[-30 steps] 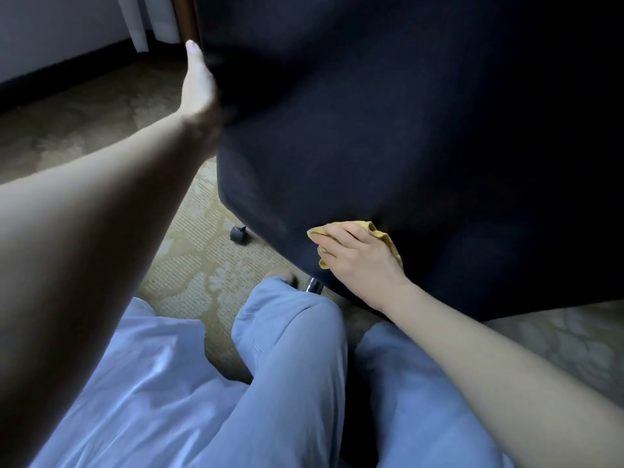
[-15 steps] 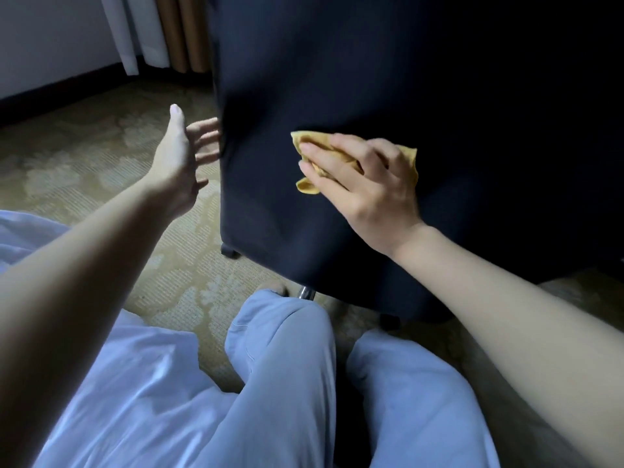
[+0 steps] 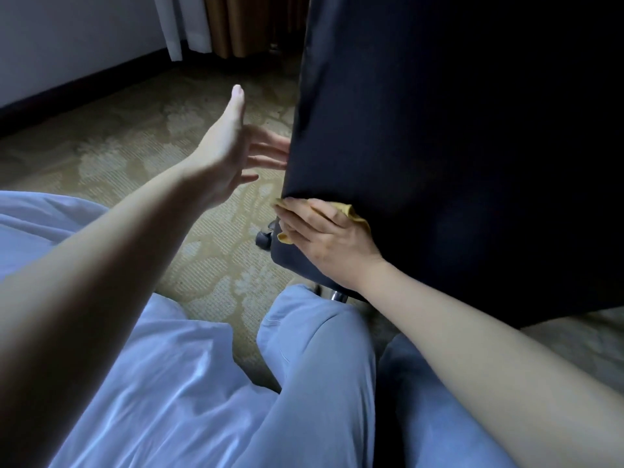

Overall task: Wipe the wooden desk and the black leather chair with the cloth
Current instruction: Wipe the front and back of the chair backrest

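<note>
Head view: A yellow cloth (image 3: 351,211) is being pressed against the lower left corner of the back of a black leather chair (image 3: 439,146) by the right hand (image 3: 332,238). The cloth is being held flat under the palm and fingers, which are being kept straight and close together rather than curled round the fabric. Its yellow edges are being shown only beyond the knuckles and below the fingertips, right at the edge of the chair's back.

The left hand (image 3: 229,153) is being held out at the chair's left side, higher up than the right, with the thumb being pointed upward and the fingers being spread apart. The fingertips are being hidden by the edge of the backrest, so whether that edge is being touched cannot be told. Nothing is being gripped by this hand.

The chair's dark back is being seen filling the right half of the picture. Beneath it, a dark caster (image 3: 265,238) is being glimpsed just beside the right hand's fingertips, and a chrome post (image 3: 337,295) just below the wrist. A patterned beige carpet (image 3: 135,157) is being shown under the chair, light blue trousers (image 3: 320,366) are being worn by the person, and curtains (image 3: 236,25) are being seen hanging beside a pale wall (image 3: 67,38) at the top left.
</note>
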Demonstrator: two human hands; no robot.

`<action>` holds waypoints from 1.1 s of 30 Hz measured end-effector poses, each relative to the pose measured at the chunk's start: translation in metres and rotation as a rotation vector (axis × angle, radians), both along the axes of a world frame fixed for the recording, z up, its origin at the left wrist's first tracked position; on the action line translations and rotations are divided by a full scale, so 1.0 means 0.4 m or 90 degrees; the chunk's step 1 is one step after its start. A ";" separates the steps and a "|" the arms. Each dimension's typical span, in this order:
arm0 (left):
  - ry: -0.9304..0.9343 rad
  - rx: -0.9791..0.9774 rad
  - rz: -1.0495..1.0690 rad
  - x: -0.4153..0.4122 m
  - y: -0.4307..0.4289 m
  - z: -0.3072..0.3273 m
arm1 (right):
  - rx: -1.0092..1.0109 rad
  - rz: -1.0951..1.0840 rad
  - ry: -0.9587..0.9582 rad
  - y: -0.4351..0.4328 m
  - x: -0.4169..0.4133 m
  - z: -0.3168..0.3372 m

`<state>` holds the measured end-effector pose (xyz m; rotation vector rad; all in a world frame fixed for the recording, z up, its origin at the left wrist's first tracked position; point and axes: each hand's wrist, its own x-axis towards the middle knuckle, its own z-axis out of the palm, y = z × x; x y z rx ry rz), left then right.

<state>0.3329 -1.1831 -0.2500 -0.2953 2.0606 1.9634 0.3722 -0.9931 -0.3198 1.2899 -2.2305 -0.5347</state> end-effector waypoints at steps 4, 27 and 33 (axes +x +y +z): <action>0.053 0.043 0.078 0.020 0.027 -0.025 | 0.068 -0.045 -0.035 0.035 0.023 -0.064; 0.040 0.112 0.132 0.087 0.069 -0.023 | 0.005 0.059 0.180 0.252 0.062 0.266; 0.042 0.067 0.019 0.071 0.021 -0.023 | -0.125 0.005 0.192 0.050 0.034 0.240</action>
